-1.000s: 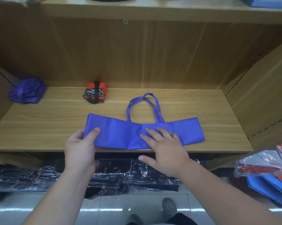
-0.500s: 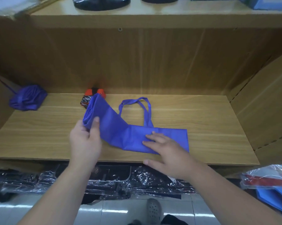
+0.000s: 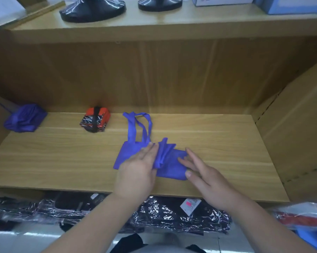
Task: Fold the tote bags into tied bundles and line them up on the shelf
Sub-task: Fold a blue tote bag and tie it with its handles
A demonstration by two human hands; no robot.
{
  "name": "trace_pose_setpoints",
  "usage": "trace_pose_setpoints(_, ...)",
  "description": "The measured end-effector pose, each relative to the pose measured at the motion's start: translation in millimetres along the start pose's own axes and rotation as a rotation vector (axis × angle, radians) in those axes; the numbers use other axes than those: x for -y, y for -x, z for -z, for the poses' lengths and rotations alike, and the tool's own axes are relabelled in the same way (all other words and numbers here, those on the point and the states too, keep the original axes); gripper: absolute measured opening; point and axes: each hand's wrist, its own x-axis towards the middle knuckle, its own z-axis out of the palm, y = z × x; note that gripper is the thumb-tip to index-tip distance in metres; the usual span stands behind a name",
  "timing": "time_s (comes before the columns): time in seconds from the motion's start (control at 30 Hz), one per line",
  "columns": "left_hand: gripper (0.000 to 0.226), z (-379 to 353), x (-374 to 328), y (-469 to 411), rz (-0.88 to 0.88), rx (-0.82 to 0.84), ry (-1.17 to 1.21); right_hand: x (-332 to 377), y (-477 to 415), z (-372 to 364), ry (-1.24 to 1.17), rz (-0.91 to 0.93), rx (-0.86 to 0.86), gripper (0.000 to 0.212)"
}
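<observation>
A blue tote bag [image 3: 170, 168] lies folded into a short strip in the middle of the wooden shelf [image 3: 62, 157], its handles [image 3: 132, 128] pointing to the back. My left hand [image 3: 135, 172] lies on the bag's left half with its fingers straight. A bunched fold of cloth rises at its thumb side, and the thumb is hidden under it. My right hand [image 3: 205, 172] presses flat on the bag's right end, with its thumb at the front edge. A tied red and black bundle [image 3: 95, 121] and a blue bundle [image 3: 24, 117] sit at the back left.
The shelf is boxed in by a back panel and a slanted right wall [image 3: 290, 125]. Two black round bases [image 3: 92, 10] stand on the shelf above. Plastic-wrapped dark items [image 3: 163, 216] lie on the level below the front edge.
My left hand has carried the bag's left end over to the right onto the middle. The right hand has slid right along the bag. The camera has tilted up.
</observation>
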Motion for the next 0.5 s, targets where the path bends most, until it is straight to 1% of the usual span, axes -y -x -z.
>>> trace_pose_setpoints(0.13,0.069,-28.8,-4.6,-9.5,-0.030,0.100,-0.169,2.4,-1.6,5.0,-0.118,0.031,-0.084,0.060)
trace_pose_setpoints(0.23,0.060,-44.4,-2.7,-8.3,-0.069,0.181,-0.238,1.1,-5.1,7.0,-0.145,0.051,-0.084,0.054)
trace_pose_setpoints(0.3,0.059,-48.1,-2.1,-5.4,-0.085,0.216,-0.244,-0.8,-6.5,7.1,-0.145,0.058,-0.071,0.060)
trace_pose_setpoints(0.37,0.058,-50.6,-0.9,-3.7,-0.091,0.190,-0.243,-2.6,-8.3,7.1,-0.149,0.059,-0.067,0.063)
trace_pose_setpoints(0.5,0.063,-57.5,-2.1,-0.2,-0.115,0.142,-0.189,-2.6,-10.3,9.5,-0.141,0.025,-0.033,0.061)
